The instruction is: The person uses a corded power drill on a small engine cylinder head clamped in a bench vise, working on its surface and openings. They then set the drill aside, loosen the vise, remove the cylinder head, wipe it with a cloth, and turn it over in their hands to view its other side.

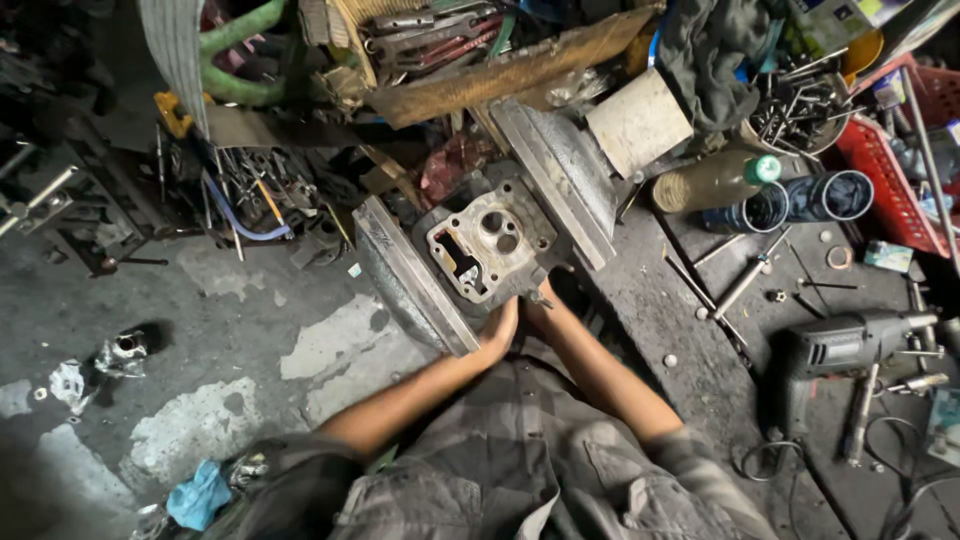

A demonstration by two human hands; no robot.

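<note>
A grey metal engine block (488, 243) with a pale flat gasket face and finned sides rests on the grimy floor in front of me. My left hand (500, 325) presses against its near lower edge, fingers curled on the casting. My right hand (543, 300) reaches in beside the left one at the same edge; its fingers are mostly hidden under the block, so whether it grips the block or something small is unclear.
An electric drill (845, 350) lies at the right beside loose rods and bolts. Two dark cylinders (795, 203), a green-capped bottle (715, 180) and a red crate (890, 165) sit behind it. Tools and scrap (430, 45) pile up at the back. A blue rag (198, 495) lies lower left.
</note>
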